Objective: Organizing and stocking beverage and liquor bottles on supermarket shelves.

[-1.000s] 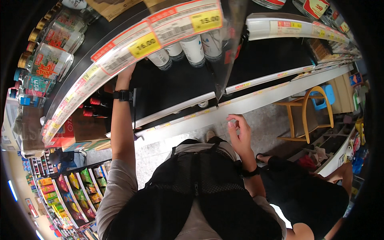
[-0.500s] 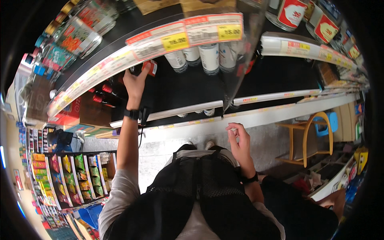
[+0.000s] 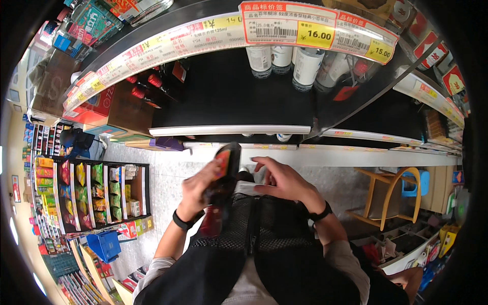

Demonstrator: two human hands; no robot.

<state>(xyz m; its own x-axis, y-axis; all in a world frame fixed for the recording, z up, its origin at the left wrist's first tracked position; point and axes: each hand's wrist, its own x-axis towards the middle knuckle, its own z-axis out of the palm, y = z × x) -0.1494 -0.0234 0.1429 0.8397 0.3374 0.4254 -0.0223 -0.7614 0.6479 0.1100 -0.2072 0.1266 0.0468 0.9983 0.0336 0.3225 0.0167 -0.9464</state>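
Observation:
My left hand (image 3: 194, 192) is wrapped round a dark glass bottle (image 3: 231, 158) with a red cap and a label, held in front of my body. The bottle is tilted, its base toward the shelf and its cap toward my vest; motion blurs it. Just right of the bottle, my right hand (image 3: 288, 182) is open with bent fingers apart and holds nothing. Several dark bottles with red caps (image 3: 144, 94) lie or lean on the black shelf (image 3: 218, 104) at the left. Clear bottles with white labels (image 3: 308, 68) stand under the upper shelf's edge.
A price-tag strip (image 3: 203, 38) curves along the upper shelf edge. Cardboard boxes (image 3: 127, 109) stand at the shelf's left end. A snack rack (image 3: 147, 203) and a blue basket (image 3: 104, 246) are at left. A wooden chair (image 3: 386, 198) stands at right, near another person's arm (image 3: 409, 279).
My left hand has drawn back from the shelf toward my body with the dark bottle in it. My right hand has moved left, close to the bottle.

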